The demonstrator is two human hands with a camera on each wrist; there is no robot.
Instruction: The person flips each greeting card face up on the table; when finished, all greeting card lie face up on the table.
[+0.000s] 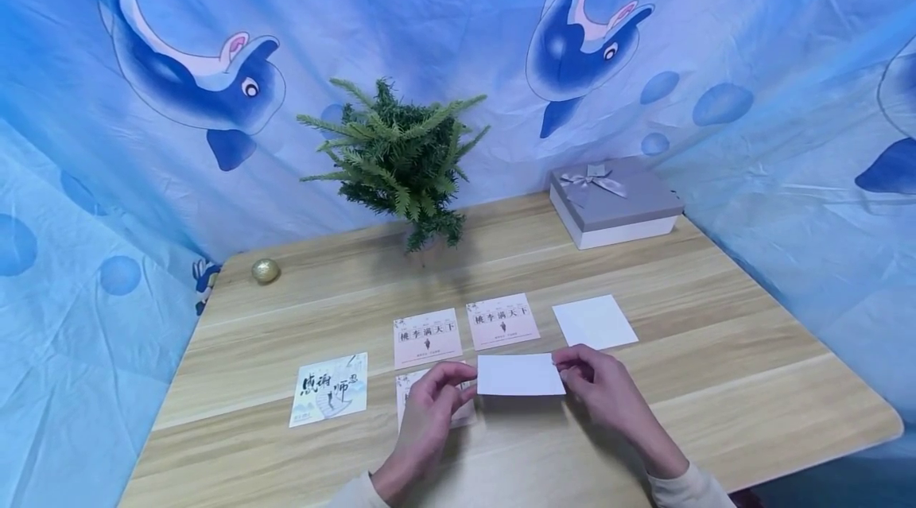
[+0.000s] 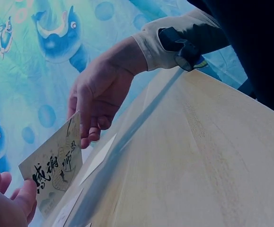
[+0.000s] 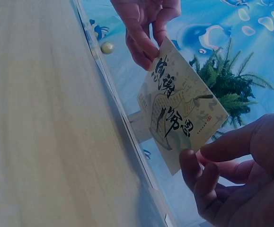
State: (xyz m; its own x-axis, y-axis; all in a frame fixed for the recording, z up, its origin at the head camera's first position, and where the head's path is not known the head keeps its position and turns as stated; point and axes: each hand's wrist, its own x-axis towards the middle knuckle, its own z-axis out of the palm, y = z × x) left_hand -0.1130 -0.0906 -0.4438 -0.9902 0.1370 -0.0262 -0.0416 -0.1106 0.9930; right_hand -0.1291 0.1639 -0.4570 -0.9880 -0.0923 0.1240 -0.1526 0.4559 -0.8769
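Note:
A greeting card (image 1: pixel 521 375) is held above the table by both hands. Its plain white side shows in the head view, while black calligraphy on its printed side (image 3: pixel 181 109) appears in the wrist views. My left hand (image 1: pixel 432 405) pinches the card's left edge; my right hand (image 1: pixel 597 385) pinches the opposite edge. Under the left hand lies a pink card (image 1: pixel 458 412), partly hidden. Two more pink cards (image 1: pixel 428 339) (image 1: pixel 503 323) lie just beyond. Further left is a pale calligraphy card (image 1: pixel 329 390). Past the right hand lies a blank white card (image 1: pixel 594 322).
An artificial pine plant (image 1: pixel 408 158) stands at the back of the wooden table (image 1: pixel 716 381). A grey gift box (image 1: pixel 615 202) with a bow sits at the back right. Near the left rear corner rests a gold ball (image 1: pixel 265 271). A blue dolphin curtain (image 1: pixel 458 23) hangs behind.

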